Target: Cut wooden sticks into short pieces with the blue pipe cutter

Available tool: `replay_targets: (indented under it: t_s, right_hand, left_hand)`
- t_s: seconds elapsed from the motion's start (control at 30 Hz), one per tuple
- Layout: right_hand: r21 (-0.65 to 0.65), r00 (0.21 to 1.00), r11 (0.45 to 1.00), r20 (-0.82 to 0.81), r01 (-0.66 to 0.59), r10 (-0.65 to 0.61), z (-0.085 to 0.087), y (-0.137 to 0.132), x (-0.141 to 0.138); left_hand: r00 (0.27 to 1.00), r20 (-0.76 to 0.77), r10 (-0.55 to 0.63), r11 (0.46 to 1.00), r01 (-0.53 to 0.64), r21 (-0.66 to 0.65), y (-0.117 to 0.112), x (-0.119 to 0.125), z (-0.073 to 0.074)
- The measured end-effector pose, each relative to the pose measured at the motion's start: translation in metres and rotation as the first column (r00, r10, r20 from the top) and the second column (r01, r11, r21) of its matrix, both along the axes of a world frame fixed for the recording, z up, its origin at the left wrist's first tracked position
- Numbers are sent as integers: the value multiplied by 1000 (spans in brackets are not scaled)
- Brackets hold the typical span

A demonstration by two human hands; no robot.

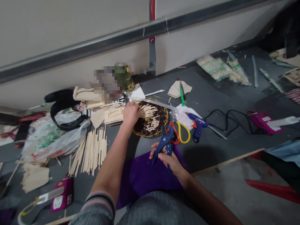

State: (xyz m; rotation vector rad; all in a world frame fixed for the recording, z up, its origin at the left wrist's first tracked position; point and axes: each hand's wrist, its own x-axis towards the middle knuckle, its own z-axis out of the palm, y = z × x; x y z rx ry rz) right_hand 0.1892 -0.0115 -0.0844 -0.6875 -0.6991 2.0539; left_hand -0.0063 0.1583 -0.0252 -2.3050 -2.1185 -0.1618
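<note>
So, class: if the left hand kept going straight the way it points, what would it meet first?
The left hand points at the wooden sticks lying across the basket; it seems to touch them already, though depth is unclear.

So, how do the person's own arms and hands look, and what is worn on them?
Both hands are bare, with no gloves, rings or watch visible. The left hand is on a forearm bare up to a pushed-up sleeve with grey and pinkish stripes. The right hand also has a bare forearm; no sleeve shows there.
</note>
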Motion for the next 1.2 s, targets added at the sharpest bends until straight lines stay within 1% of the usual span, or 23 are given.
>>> replay_targets:
  t_s: [0.1,0.2,0.27,0.4,0.53,0.63,0.7,0.73,0.77,0.8,0.83,0.87,0.9,0.93,0.97,1.0,1.03,1.07,1.1,1.2]
  right_hand:
    - [8,1000,1000,11,-2,2,-1,-1,0]
    - [8,1000,1000,16,2,-2,-2,-1,0]
    - [8,1000,1000,7,3,-3,-3,-1,0]
    - [8,1000,1000,1,0,0,-3,-1,0]
    - [-3,1000,1000,13,12,-12,-3,-2,-1]
    - [2,1000,1000,-7,13,-13,-3,-2,-1]
    - [9,1000,1000,-18,12,-12,-2,-1,-1]
    - [13,1000,1000,-19,8,-8,-2,0,-1]
    - [18,1000,1000,-19,5,-5,-2,0,-1]
    - [22,1000,1000,-16,3,-3,-2,1,0]
    - [25,1000,1000,-12,3,-2,-2,1,0]
    - [28,1000,1000,-8,3,-2,-2,1,0]
    - [29,1000,1000,-5,2,-2,-2,1,0]
    - [27,1000,1000,-4,3,-3,-2,0,0]
    - [23,1000,1000,-4,3,-2,-3,0,0]
    - [17,1000,1000,-3,0,0,-3,-1,0]
    - [11,1000,1000,0,-2,2,-3,-1,0]
    - [6,1000,1000,8,-6,6,-2,-1,1]
    - [4,1000,1000,21,-13,13,0,-1,1]
    - [39,993,997,100,-67,63,12,2,1]
  left_hand:
    - [998,35,-47,999,47,6,0,2,-1]
    - [987,52,-153,988,154,-5,0,12,-5]
    - [979,27,-202,979,203,-27,1,20,-7]
    - [974,-48,-223,973,219,-77,1,34,-8]
    - [976,-57,-210,975,205,-90,0,40,-9]
    - [983,25,-182,982,183,-46,1,38,-13]
    - [972,175,-159,987,160,8,3,34,-15]
    - [947,290,-137,991,132,36,3,31,-15]
    - [895,434,-103,995,86,57,2,28,-14]
    - [802,595,-60,998,31,59,1,24,-13]
    - [661,751,-13,999,-22,37,-1,21,-10]
    - [478,878,34,998,-62,-5,-5,17,-7]
    - [275,958,77,996,-72,-59,-9,14,-3]
    - [87,990,112,992,-59,-107,-15,12,1]
    - [-61,988,138,989,-50,-141,-22,10,5]
    - [-169,972,161,984,-49,-171,-29,8,9]
    - [-248,953,175,979,-62,-196,-36,7,12]
    - [-304,935,184,973,-79,-218,-42,6,15]
    - [-343,919,194,967,-94,-239,-49,6,16]
    - [-402,890,215,953,-114,-282,-64,5,17]
